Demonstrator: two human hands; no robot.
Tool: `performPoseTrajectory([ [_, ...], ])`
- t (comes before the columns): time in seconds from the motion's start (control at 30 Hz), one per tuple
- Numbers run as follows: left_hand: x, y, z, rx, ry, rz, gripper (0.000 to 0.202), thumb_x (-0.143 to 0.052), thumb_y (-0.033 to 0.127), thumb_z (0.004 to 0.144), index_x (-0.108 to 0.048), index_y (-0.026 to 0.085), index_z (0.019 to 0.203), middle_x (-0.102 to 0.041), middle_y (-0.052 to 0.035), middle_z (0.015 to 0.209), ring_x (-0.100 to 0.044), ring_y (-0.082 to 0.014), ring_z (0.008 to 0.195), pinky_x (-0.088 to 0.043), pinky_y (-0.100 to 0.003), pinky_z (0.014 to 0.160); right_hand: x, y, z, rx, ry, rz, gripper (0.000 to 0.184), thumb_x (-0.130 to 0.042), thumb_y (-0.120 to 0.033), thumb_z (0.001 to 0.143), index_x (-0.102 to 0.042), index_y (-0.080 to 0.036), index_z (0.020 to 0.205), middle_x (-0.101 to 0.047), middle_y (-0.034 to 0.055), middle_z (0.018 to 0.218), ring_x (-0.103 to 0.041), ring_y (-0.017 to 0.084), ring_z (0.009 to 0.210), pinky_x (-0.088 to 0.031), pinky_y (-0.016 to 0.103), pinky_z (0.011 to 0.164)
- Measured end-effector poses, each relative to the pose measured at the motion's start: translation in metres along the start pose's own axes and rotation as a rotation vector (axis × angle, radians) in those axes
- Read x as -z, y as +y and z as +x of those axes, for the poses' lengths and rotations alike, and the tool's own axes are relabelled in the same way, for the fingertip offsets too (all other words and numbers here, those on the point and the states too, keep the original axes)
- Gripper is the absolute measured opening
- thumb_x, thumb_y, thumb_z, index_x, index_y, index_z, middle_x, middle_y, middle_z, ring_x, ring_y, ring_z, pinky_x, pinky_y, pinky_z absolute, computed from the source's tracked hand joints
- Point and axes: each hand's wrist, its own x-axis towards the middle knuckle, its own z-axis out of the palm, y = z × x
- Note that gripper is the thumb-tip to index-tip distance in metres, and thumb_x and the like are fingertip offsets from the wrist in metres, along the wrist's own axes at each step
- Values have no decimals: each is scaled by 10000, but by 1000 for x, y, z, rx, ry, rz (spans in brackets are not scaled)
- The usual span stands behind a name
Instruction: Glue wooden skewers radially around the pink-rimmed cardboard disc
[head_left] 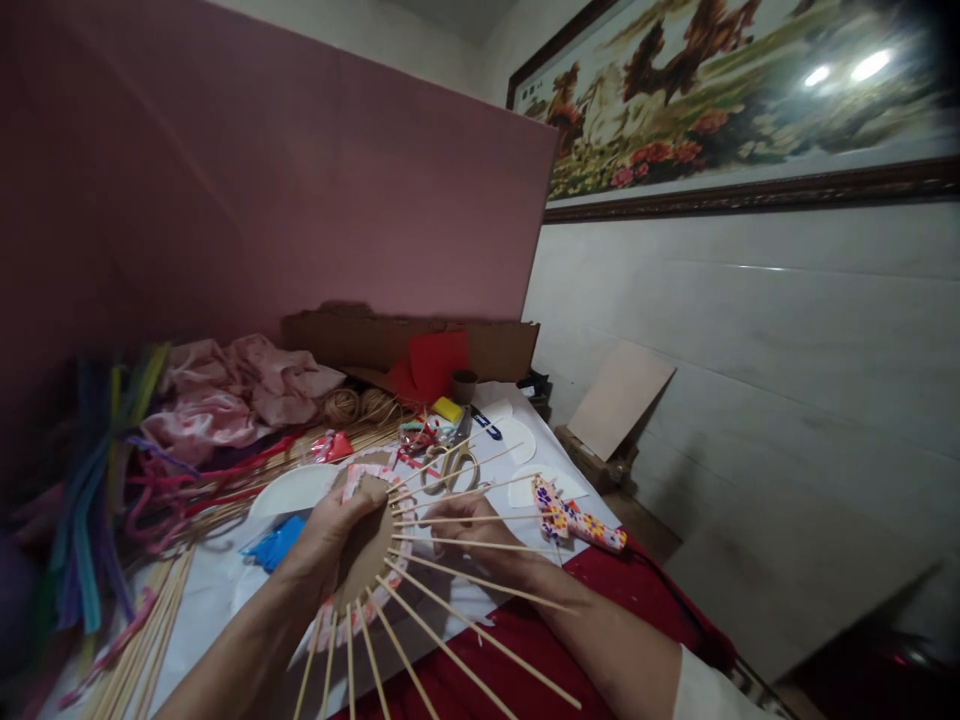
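My left hand (352,520) grips a round cardboard disc (365,560) with a pink patterned cloth edge, thumb on top. Thin bamboo sticks (457,600) fan out from the disc's right and lower rim. My right hand (472,530) is among the sticks on the right, its fingers curled closed at one stick close to the rim. Its exact fingertip contact is partly hidden. Just beyond the disc lie scissors (450,470). A hot glue gun (577,520) with a flower-patterned body rests to the right of my right hand.
At the left are pink cloth (240,390), coloured pipe cleaners (82,510), loose sticks (150,640) and a blue packet (274,543). Behind lie twine rolls (367,405), red paper (439,365), a yellow block (448,409) and a utility knife (487,424). A pink panel (360,190) stands behind.
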Motion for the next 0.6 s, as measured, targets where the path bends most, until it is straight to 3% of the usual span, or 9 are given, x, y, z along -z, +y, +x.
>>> performPoseTrajectory([
  [0.13,9,0,7,75,-10,35,207,-551,339,629,-553,151,717,-627,-29,529,-562,-164,439,-409,-248,432,1,1,2,-22,20,-23,213,-668,-296,574,-597,-127,682,-494,-29,556,-428,51,465,-319,190,461],
  [0.33,18,-5,15,35,-11,58,208,-545,324,631,-554,135,716,-631,-26,522,-555,-147,435,-391,-224,416,2,4,4,-37,40,-24,180,-669,-275,562,-614,-132,656,-496,-20,618,-437,47,489,-321,183,454],
  [0.47,15,-5,13,41,-1,65,210,-548,318,627,-548,132,724,-631,-32,522,-554,-148,431,-392,-224,412,2,4,4,-27,34,-21,156,-653,-276,584,-603,-129,602,-472,-26,591,-433,42,466,-310,177,427],
  [0.6,8,-3,7,27,-13,33,211,-566,295,617,-538,148,766,-642,-32,562,-572,-161,462,-418,-243,444,5,3,3,46,-35,62,159,-632,-251,626,-617,-121,716,-496,-18,564,-453,51,466,-314,171,426],
])
